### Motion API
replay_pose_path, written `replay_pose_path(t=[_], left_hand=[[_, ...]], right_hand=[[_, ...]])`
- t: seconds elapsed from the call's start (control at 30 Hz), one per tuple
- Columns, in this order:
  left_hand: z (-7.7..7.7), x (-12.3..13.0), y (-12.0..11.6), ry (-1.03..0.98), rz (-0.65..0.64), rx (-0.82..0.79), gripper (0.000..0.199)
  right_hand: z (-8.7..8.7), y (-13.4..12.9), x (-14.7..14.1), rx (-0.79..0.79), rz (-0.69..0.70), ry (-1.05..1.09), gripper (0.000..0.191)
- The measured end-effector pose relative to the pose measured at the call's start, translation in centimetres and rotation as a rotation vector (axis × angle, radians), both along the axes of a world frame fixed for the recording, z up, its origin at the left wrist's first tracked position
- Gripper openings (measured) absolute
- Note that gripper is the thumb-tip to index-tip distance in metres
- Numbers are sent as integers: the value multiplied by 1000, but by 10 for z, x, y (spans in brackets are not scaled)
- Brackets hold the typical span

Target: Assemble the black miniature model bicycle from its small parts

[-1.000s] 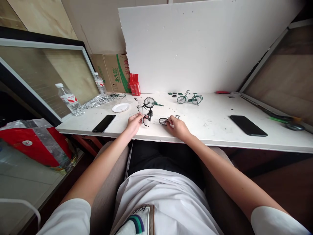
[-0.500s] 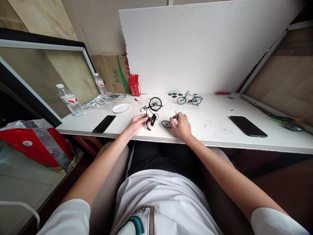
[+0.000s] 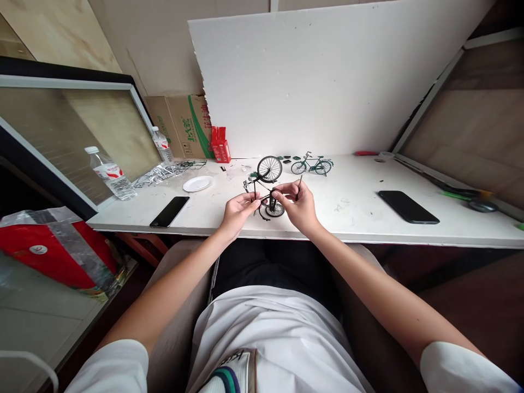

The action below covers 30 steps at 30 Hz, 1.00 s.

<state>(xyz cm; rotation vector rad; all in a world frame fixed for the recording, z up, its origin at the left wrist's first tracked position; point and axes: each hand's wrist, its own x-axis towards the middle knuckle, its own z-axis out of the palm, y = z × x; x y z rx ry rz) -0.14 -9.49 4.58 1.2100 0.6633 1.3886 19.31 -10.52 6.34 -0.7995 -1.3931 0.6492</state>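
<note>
A black miniature bicycle (image 3: 262, 188) is held above the white table's front part, its large wheel (image 3: 269, 169) upward and away from me. My left hand (image 3: 241, 212) pinches its frame from the left. On the other side, my right hand (image 3: 298, 204) has its thumb and fingertips at the bicycle's dark part, and a thin dark tool (image 3: 299, 185) sticks up between its fingers. A loose-looking second wheel (image 3: 274, 209) shows just below the frame; whether it is attached cannot be made out.
A green miniature bicycle (image 3: 313, 165) stands behind. Phones lie left (image 3: 170, 212) and right (image 3: 408, 207). At the left are a white plate (image 3: 198, 183), two bottles, foil and a red box (image 3: 220, 147). A white board (image 3: 327, 82) leans at the back.
The black bicycle has moved right, over the second wheel. My right hand has left the table surface and now touches the bicycle. The view has shifted slightly.
</note>
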Motion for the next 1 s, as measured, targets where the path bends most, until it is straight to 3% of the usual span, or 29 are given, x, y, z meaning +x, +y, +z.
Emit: replay_pose_path(t=[0.23,0.53,0.8,1.0], left_hand=[[12,5,-17,99,152,184,40],[13,9,-22,118,172,303,33],[14,7,-23,151,263,386,31],[20,3,-27,271,388,588,20]], right_hand=[[11,-1,5,71,25,24,56],[19,-7,5,88,25,114,59],[28,-16,8,49,62,42,53],[29,-22,6,86,56,-25,54]])
